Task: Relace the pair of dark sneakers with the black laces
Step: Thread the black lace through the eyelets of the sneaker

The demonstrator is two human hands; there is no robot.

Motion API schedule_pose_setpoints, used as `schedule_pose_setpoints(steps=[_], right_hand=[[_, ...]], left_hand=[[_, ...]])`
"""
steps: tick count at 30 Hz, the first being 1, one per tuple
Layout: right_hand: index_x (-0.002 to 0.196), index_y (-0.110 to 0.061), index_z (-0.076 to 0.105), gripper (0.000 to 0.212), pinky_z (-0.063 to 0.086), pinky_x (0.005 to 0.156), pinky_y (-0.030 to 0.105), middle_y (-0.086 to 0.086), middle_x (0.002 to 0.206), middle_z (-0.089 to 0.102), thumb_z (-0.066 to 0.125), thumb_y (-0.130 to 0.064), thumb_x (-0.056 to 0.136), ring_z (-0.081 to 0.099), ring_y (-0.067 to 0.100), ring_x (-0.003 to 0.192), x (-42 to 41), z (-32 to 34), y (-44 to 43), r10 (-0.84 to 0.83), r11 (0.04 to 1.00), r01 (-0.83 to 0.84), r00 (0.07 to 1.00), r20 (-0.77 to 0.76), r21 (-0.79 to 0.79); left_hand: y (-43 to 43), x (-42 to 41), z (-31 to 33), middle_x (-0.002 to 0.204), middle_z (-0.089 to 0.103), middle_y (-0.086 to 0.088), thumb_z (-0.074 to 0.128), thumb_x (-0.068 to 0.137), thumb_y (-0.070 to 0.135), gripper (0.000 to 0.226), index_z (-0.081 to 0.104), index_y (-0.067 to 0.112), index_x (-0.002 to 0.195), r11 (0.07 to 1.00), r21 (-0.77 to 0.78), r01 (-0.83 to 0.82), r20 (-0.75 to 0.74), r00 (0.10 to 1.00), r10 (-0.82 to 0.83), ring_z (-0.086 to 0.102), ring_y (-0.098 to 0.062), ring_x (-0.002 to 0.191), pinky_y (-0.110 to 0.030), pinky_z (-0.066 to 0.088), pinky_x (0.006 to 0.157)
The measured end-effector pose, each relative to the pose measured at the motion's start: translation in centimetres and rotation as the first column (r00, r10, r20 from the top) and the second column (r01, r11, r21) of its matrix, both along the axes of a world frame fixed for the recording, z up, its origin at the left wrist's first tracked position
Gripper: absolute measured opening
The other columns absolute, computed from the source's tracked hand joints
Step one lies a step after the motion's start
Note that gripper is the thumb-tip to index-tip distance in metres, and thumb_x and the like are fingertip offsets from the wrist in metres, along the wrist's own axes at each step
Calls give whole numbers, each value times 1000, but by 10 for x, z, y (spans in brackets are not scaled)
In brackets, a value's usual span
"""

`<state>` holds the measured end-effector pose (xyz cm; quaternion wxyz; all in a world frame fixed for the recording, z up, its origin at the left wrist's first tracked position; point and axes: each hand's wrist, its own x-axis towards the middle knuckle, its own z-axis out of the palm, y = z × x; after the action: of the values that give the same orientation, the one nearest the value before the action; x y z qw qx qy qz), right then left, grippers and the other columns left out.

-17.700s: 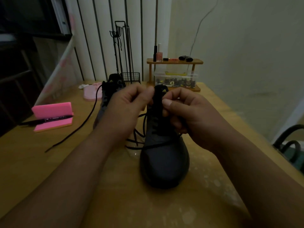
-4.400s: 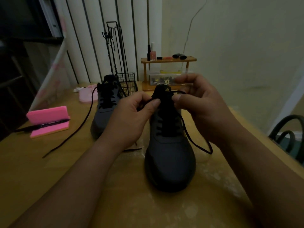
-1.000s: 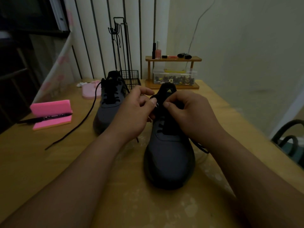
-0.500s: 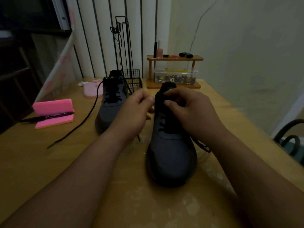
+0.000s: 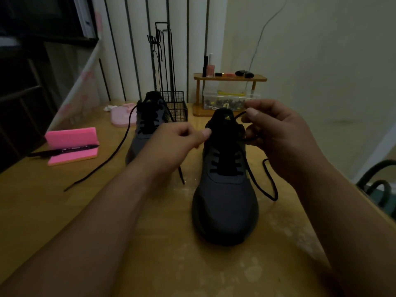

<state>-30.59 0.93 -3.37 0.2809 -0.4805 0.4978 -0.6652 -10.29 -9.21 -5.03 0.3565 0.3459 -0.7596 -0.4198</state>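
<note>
Centre frame: the right hand (image 5: 278, 133) pinches the black lace (image 5: 270, 181) above the near sneaker (image 5: 225, 200) tongue; the left hand (image 5: 171, 144) pinches its other end beside the collar.

On a wooden table (image 5: 171, 264), a dark sneaker (image 5: 225, 200) points toward the viewer. The right hand (image 5: 276, 133) pinches a black lace (image 5: 265, 183) above its tongue, and the slack loops down beside the shoe. The left hand (image 5: 171, 144), fingers curled, touches the collar. A second sneaker (image 5: 145, 129) stands behind.

I'm reading one brand only: a yellow adidas logo (image 5: 228, 118) on the near sneaker (image 5: 225, 196) tongue. The far sneaker (image 5: 145, 133) mark and marker (image 5: 64, 151) print aren't resolving.
</note>
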Motion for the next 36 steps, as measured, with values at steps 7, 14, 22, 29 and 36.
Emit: schedule_pose_setpoints(steps=[7, 14, 22, 29, 36], right_hand=[[116, -17, 69, 18, 59, 79, 32, 1, 100, 73, 64, -11, 100, 68, 18, 85, 7, -5, -3, -25, 997, 30, 998, -63, 69], [109, -14, 71, 15, 56, 67, 29, 3, 89, 70, 59, -23, 105, 65, 16, 75, 6, -7, -5, -159, 981, 170, 981, -114, 92], [99, -8, 70, 32, 54, 65, 32, 7, 83, 70, 55, -35, 107, 64, 15, 67, 0, -12, -4, -131, 932, 225, 940, -315, 284], [95, -10, 69, 34, 53, 67, 36, 5, 79, 68, 55, -38, 107, 63, 17, 66, 0, -11, -2, -57, 923, 181, 938, -343, 341], [88, -15, 66, 34, 56, 72, 34, 1, 78, 67, 59, -46, 102, 65, 14, 70, -9, -7, 7, 111, 899, 104, 885, -452, 424]], left_hand=[[-9, 0, 1, 66, 52, 0, 52, 103, 9, 23, 54, 18, 81, 898, 362, 252, -654, 755, 52, 57, -17, 63, -37, 61, 75], [1, 0, 2, 88, 70, -2, 68, 94, 55, 32, 56, 34, 116, 989, -128, -67, 81, 994, 77, 68, -14, 78, -34, 54, 68], [-6, 4, -2, 85, 56, -12, 65, 99, 29, 38, 58, 4, 71, 950, -245, -197, 61, 974, 217, 51, -14, 75, -38, 44, 70], [-4, -4, -13, 96, 43, 2, 69, 89, 10, 28, 46, 19, 75, 848, -464, -256, 118, 931, 346, 43, -8, 73, -12, 34, 58], [-3, -12, -23, 136, 40, 2, 68, 89, 9, 44, 51, 27, 126, 785, -559, -266, 144, 902, 408, 48, -18, 123, -22, 41, 97]])
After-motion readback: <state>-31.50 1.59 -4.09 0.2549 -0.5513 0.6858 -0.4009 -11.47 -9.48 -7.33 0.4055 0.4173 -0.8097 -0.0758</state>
